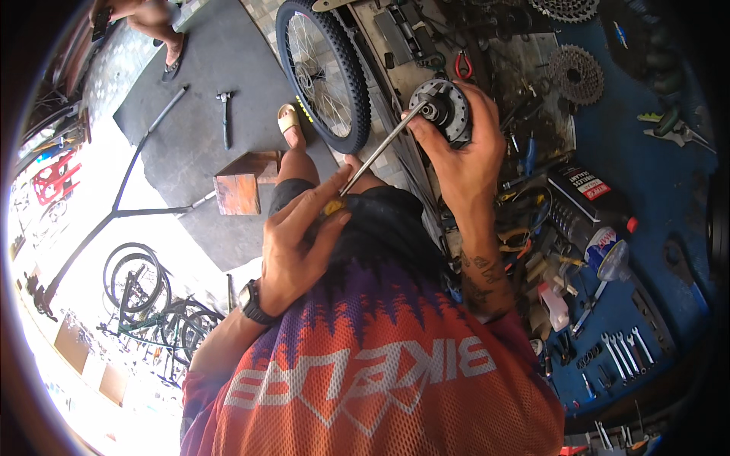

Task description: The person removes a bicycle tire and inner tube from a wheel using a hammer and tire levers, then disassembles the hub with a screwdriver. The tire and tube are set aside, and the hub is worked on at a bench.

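Observation:
My right hand [471,156] is wrapped round a black bicycle hub [457,109], its drilled flange and axle end turned toward the left. In my left hand [296,239] is a screwdriver [384,146] with a long metal shaft; a bit of yellow handle shows between the fingers. The shaft slants up to the right, and its tip meets the hub near the axle. Whether the tip sits inside the hub or only rests against it I cannot tell. Both hands are above my lap, the right one beside the cluttered bench.
A bicycle wheel [323,76] stands ahead, beside the bench. Red-handled pliers [463,64], cassettes [576,74], a black jug [585,197] and several wrenches [627,353] occupy the right side. On the floor mat are a hammer [225,121] and wooden block [237,194]. Another person's leg [173,47] shows far left.

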Demonstrator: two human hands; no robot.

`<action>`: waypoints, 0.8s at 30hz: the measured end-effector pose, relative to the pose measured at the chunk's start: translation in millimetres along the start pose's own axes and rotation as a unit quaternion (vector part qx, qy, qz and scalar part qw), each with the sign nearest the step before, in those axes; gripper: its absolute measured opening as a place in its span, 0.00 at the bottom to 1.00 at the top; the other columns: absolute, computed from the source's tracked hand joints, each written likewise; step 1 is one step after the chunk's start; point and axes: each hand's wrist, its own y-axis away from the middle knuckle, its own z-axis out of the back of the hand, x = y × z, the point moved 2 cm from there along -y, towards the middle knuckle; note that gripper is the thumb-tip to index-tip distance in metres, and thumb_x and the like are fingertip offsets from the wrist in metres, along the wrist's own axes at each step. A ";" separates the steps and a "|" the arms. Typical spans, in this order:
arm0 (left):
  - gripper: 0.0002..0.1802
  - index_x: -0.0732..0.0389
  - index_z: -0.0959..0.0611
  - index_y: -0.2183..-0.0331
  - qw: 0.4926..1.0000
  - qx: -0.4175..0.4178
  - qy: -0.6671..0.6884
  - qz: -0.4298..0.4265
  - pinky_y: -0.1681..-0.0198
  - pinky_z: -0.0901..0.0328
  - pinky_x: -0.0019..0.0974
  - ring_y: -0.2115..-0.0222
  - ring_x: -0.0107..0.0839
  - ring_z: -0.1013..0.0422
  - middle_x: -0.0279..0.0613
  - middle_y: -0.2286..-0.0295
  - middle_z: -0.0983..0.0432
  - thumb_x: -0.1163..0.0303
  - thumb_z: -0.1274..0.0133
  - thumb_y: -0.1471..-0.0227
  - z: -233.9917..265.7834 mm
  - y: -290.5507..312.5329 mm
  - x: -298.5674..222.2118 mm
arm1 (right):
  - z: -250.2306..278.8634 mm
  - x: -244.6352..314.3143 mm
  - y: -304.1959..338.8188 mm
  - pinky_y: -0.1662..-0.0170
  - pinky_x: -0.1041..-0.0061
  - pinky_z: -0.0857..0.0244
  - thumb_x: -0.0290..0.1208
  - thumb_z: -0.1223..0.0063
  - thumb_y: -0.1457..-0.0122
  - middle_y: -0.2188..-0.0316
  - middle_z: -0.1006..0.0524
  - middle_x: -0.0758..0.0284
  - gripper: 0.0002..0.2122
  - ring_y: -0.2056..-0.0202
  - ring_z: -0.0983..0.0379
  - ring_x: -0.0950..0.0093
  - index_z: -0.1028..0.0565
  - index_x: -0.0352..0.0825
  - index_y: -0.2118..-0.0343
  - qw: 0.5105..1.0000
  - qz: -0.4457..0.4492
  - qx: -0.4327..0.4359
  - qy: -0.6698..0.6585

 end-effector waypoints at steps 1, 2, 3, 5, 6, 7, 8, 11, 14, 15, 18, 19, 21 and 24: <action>0.28 0.64 0.18 0.39 1.000 -0.018 0.002 0.002 0.57 0.26 0.39 0.63 0.40 0.17 0.50 0.64 0.16 0.79 0.37 0.41 -3.4 -0.3 4.5 | -1.5 -1.7 0.7 0.45 0.57 0.29 0.32 0.19 0.52 0.53 0.20 0.56 0.26 0.46 0.26 0.55 0.20 0.28 0.51 0.999 -0.009 0.031 0.007; 0.26 0.64 0.18 0.41 1.000 -0.023 -0.006 -0.002 0.57 0.26 0.39 0.63 0.41 0.17 0.50 0.64 0.16 0.78 0.37 0.41 -6.2 -0.9 9.1 | -1.7 -3.9 0.8 0.47 0.57 0.29 0.32 0.19 0.51 0.54 0.21 0.56 0.26 0.47 0.26 0.55 0.21 0.28 0.51 0.998 -0.006 0.056 0.008; 0.24 0.65 0.18 0.42 1.000 -0.028 -0.014 -0.005 0.56 0.26 0.40 0.63 0.42 0.17 0.50 0.64 0.16 0.77 0.37 0.40 -8.8 -1.2 14.1 | -4.0 -6.4 1.9 0.50 0.58 0.29 0.31 0.24 0.46 0.57 0.21 0.56 0.22 0.52 0.25 0.54 0.21 0.28 0.51 0.997 0.000 0.079 -0.008; 0.21 0.66 0.18 0.45 0.999 -0.034 -0.030 -0.019 0.56 0.25 0.41 0.63 0.45 0.17 0.50 0.64 0.16 0.76 0.37 0.40 -14.3 -2.9 24.3 | -7.4 -15.3 3.7 0.51 0.58 0.29 0.30 0.27 0.43 0.57 0.21 0.56 0.20 0.53 0.23 0.53 0.21 0.29 0.51 0.994 -0.041 0.096 -0.016; 0.20 0.66 0.18 0.46 0.998 -0.036 -0.040 -0.032 0.57 0.25 0.41 0.63 0.46 0.17 0.50 0.64 0.16 0.76 0.37 0.40 -17.2 -5.2 29.8 | -9.9 -21.1 5.3 0.51 0.59 0.29 0.29 0.28 0.42 0.56 0.21 0.55 0.19 0.54 0.23 0.53 0.21 0.29 0.51 0.991 -0.084 0.104 -0.017; 0.18 0.66 0.17 0.47 0.997 -0.039 -0.051 -0.044 0.57 0.25 0.42 0.62 0.47 0.17 0.50 0.63 0.16 0.76 0.37 0.39 -20.6 -8.2 35.3 | -13.0 -25.0 7.6 0.54 0.58 0.28 0.31 0.33 0.36 0.58 0.19 0.54 0.16 0.57 0.20 0.52 0.21 0.29 0.50 0.992 -0.082 0.098 -0.005; 0.18 0.66 0.18 0.48 0.995 -0.048 -0.061 -0.057 0.57 0.25 0.42 0.62 0.48 0.18 0.50 0.63 0.17 0.76 0.37 0.39 -24.3 -12.2 41.0 | -17.2 -28.7 10.1 0.54 0.58 0.28 0.32 0.34 0.35 0.59 0.18 0.54 0.16 0.57 0.19 0.51 0.21 0.29 0.50 0.992 -0.079 0.096 -0.007; 0.18 0.65 0.18 0.49 0.981 -0.092 -0.116 -0.124 0.60 0.26 0.43 0.63 0.49 0.18 0.49 0.62 0.17 0.76 0.37 0.40 -37.2 -24.2 53.3 | -26.7 -44.9 19.6 0.53 0.57 0.27 0.39 0.36 0.32 0.59 0.15 0.52 0.17 0.56 0.17 0.51 0.20 0.31 0.50 0.973 -0.195 0.103 -0.063; 0.17 0.65 0.18 0.49 0.986 -0.084 -0.089 -0.109 0.61 0.26 0.44 0.63 0.48 0.18 0.50 0.61 0.17 0.75 0.37 0.40 -48.6 -34.8 59.0 | -23.8 -54.2 29.8 0.52 0.58 0.26 0.37 0.35 0.33 0.58 0.14 0.52 0.16 0.54 0.17 0.52 0.20 0.30 0.50 0.982 -0.174 0.061 -0.030; 0.17 0.64 0.17 0.49 0.988 -0.068 -0.091 -0.101 0.61 0.26 0.45 0.63 0.49 0.18 0.50 0.61 0.16 0.74 0.37 0.39 -51.2 -39.3 58.9 | -21.3 -57.5 33.6 0.51 0.58 0.26 0.36 0.34 0.33 0.58 0.14 0.53 0.16 0.54 0.16 0.53 0.20 0.30 0.49 0.981 -0.185 0.049 -0.024; 0.17 0.61 0.17 0.48 0.990 -0.014 -0.106 -0.088 0.61 0.26 0.47 0.63 0.52 0.18 0.51 0.61 0.15 0.70 0.38 0.37 -55.8 -59.1 51.3 | -10.7 -64.3 44.8 0.51 0.61 0.26 0.34 0.32 0.34 0.57 0.14 0.56 0.16 0.55 0.16 0.58 0.20 0.30 0.49 0.982 -0.186 -0.008 -0.031; 0.17 0.60 0.17 0.47 0.989 -0.003 -0.116 -0.089 0.61 0.26 0.48 0.64 0.53 0.18 0.51 0.61 0.15 0.69 0.39 0.37 -56.0 -67.9 46.5 | -6.3 -66.0 48.7 0.50 0.62 0.26 0.33 0.32 0.35 0.57 0.14 0.57 0.16 0.55 0.16 0.60 0.20 0.30 0.49 0.981 -0.188 -0.033 -0.043; 0.17 0.58 0.16 0.47 0.986 0.037 -0.152 -0.066 0.63 0.25 0.52 0.65 0.57 0.18 0.52 0.63 0.15 0.65 0.40 0.36 -55.2 -84.6 34.6 | 4.0 -69.5 57.5 0.49 0.65 0.26 0.31 0.30 0.36 0.56 0.13 0.61 0.16 0.56 0.16 0.66 0.20 0.31 0.48 0.975 -0.203 -0.072 -0.058; 0.18 0.61 0.15 0.47 0.966 0.088 -0.238 -0.050 0.60 0.25 0.51 0.61 0.60 0.18 0.58 0.61 0.15 0.68 0.38 0.37 -46.9 -99.9 9.9 | 21.5 -73.2 72.4 0.46 0.71 0.29 0.30 0.30 0.35 0.55 0.14 0.65 0.16 0.53 0.19 0.74 0.19 0.30 0.48 0.969 -0.221 -0.094 -0.062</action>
